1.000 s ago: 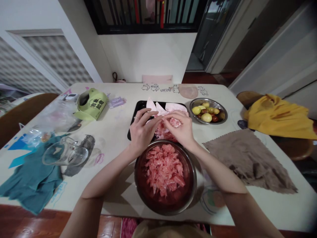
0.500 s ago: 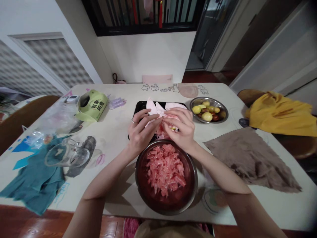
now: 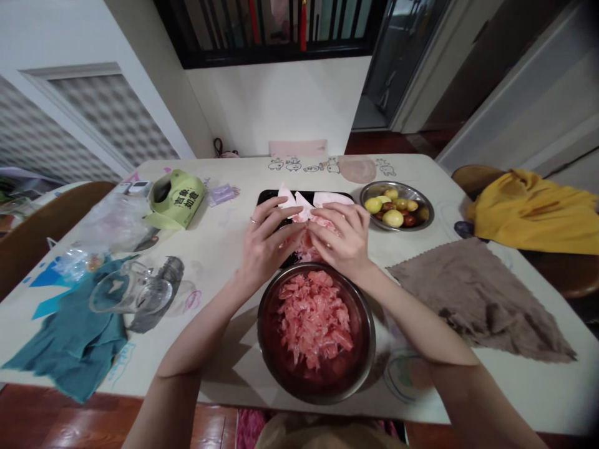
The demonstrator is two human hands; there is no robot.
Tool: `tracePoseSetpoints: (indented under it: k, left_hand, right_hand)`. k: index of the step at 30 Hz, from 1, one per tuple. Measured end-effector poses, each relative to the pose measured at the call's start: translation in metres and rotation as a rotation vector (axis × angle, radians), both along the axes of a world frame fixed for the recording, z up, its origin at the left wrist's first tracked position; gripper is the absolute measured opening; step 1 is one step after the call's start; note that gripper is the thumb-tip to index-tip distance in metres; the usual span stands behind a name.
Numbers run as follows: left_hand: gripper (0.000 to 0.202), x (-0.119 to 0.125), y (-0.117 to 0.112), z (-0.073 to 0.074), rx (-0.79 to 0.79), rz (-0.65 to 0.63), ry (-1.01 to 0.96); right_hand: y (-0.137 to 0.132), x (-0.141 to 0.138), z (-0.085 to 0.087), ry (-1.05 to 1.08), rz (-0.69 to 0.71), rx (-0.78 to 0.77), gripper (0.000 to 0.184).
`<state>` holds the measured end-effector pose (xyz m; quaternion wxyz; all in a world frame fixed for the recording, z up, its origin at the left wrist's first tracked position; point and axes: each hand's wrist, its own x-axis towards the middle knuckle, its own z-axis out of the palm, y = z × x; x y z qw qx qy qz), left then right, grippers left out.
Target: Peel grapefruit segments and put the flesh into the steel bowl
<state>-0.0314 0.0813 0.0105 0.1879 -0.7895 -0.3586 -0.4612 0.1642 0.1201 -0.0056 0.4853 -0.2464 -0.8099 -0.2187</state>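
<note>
My left hand (image 3: 264,243) and my right hand (image 3: 344,240) meet over a black tray (image 3: 266,198), fingers curled around a pink pomelo segment (image 3: 309,246) held between them. Pale pink pith and peel pieces (image 3: 306,202) lie on the tray behind my hands. Just in front of my wrists stands a large steel bowl (image 3: 362,349) piled with peeled pink pomelo flesh (image 3: 316,318). A ring shows on my left hand.
A small steel bowl of green and red jujubes (image 3: 395,212) sits at the right of the tray. A brown cloth (image 3: 477,299) lies at right, a yellow cloth (image 3: 533,212) on a chair. At left lie a glass pitcher (image 3: 128,293), teal cloth (image 3: 70,340), green tissue pack (image 3: 178,199) and plastic bags (image 3: 110,221).
Both hands stay over the tray, working the segment with small finger shifts. The camera view has drifted slightly; nothing else on the table has moved.
</note>
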Motion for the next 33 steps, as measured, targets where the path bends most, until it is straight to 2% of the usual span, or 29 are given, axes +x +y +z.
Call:
tracePoseSetpoints:
  k: [8, 12, 15, 17, 21, 23, 28, 30, 33]
  left_hand:
    - [0.011, 0.004, -0.002, 0.004, -0.045, -0.017, -0.047]
    - [0.009, 0.005, -0.004, 0.006, -0.071, -0.018, -0.067]
    - [0.011, 0.005, -0.007, 0.009, -0.08, -0.01, -0.071]
    - [0.011, 0.005, -0.01, 0.011, -0.099, -0.013, -0.044]
    - [0.004, 0.008, -0.018, 0.012, -0.209, -0.069, 0.118]
    - [0.001, 0.011, -0.023, 0.012, -0.257, -0.09, 0.213]
    - [0.008, 0.012, -0.031, 0.014, -0.359, -0.147, 0.354]
    - [0.009, 0.011, -0.031, 0.016, -0.394, -0.205, 0.326]
    - [0.007, 0.011, -0.03, 0.017, -0.398, -0.19, 0.09]
  right_hand:
    - [0.003, 0.001, -0.003, -0.049, -0.093, 0.186, 0.01]
    - [0.006, 0.003, 0.0, -0.052, -0.115, 0.218, 0.009]
    - [0.009, 0.006, 0.002, -0.001, -0.098, 0.17, 0.009]
    - [0.011, 0.008, 0.004, 0.055, -0.072, 0.082, 0.01]
    - [0.012, 0.01, 0.006, 0.168, -0.016, -0.11, 0.009]
    - [0.012, 0.011, 0.007, 0.184, -0.009, -0.115, 0.01]
    - [0.012, 0.012, 0.01, 0.21, -0.034, -0.099, 0.009]
    - [0.012, 0.013, 0.01, 0.226, -0.033, -0.12, 0.009]
    - [0.011, 0.013, 0.011, 0.245, -0.021, -0.167, 0.009]
